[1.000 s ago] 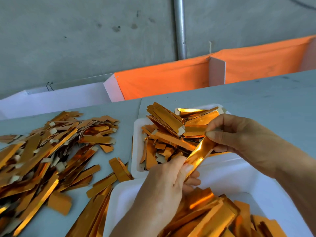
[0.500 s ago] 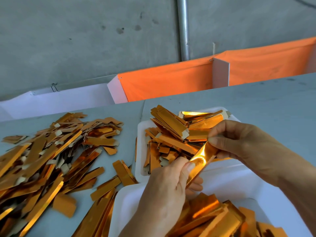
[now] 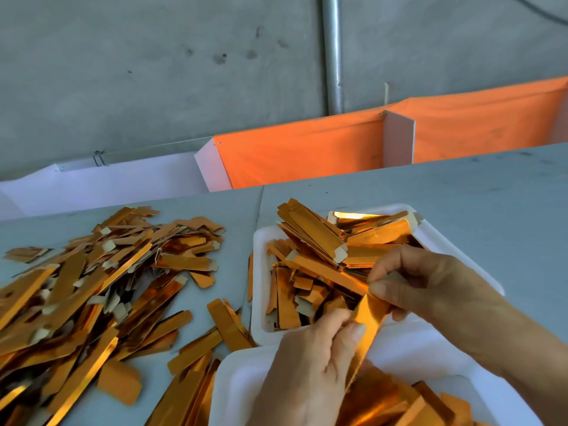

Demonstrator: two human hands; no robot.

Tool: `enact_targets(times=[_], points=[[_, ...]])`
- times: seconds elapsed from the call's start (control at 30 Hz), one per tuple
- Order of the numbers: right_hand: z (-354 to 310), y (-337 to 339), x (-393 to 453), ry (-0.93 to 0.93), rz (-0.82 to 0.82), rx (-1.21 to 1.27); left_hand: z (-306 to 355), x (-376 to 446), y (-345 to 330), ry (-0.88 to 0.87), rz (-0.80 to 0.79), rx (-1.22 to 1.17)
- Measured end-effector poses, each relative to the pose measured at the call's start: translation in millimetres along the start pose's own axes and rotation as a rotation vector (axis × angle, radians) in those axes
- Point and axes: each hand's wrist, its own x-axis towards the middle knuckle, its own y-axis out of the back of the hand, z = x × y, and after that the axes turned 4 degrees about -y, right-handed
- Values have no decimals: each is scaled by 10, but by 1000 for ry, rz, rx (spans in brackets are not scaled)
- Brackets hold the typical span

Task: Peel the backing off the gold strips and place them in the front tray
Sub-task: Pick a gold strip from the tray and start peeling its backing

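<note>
Two hands pinch one gold strip (image 3: 367,321) above the trays.
Head view: left hand (image 3: 310,370) grips its lower end, right hand (image 3: 430,290) its upper end, just beyond the near tray (image 3: 233,382) and over the far tray's (image 3: 261,302) near edge; backing apparently unseen. Loose strips (image 3: 92,287) lie left of the far tray.

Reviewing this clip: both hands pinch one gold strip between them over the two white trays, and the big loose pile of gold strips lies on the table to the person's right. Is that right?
Not quite. The head view shows the loose pile of gold strips on the table to the person's left, not the right. The rest holds: the left hand and right hand pinch one gold strip over the white trays.
</note>
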Motion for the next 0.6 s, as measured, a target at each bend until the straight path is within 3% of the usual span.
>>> enact_targets(times=[0.13,0.3,0.4,0.6], points=[[1,-42,-30,-22,-25,22,-18,6,-13,-12,56,84],[-3,1,-11,-125,-45,48,0,33,-1,-25,-24,82],[-16,0,-2,-116,-51,25,-24,40,5,-23,20,67],[6,10,-8,-65,67,-70,8,3,-61,-25,133,82]])
